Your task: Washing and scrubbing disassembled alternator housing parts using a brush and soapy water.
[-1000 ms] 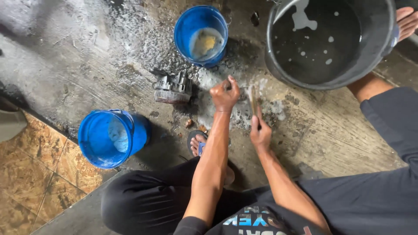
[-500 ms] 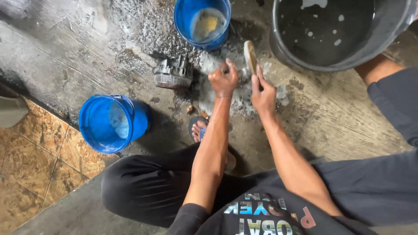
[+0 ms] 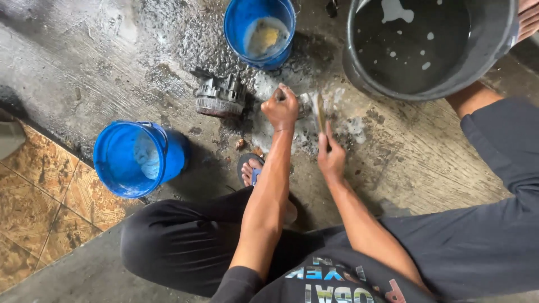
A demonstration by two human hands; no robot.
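Clamped around a small grey soapy part (image 3: 303,106), left hand (image 3: 282,108) pins it to the wet concrete floor (image 3: 112,67) at upper centre. Right hand (image 3: 331,160) is closed on a wooden-handled brush (image 3: 320,112), bristles now beside the part; half a second ago the brush sat higher, near the large grey plastic tub (image 3: 483,62) upper right, so scrubbing strokes are running. Ribbed grey metal engine piece (image 3: 219,96) lies just left. Blue bucket with yellowish liquid (image 3: 259,33) at top; second blue bucket (image 3: 137,157) at left.
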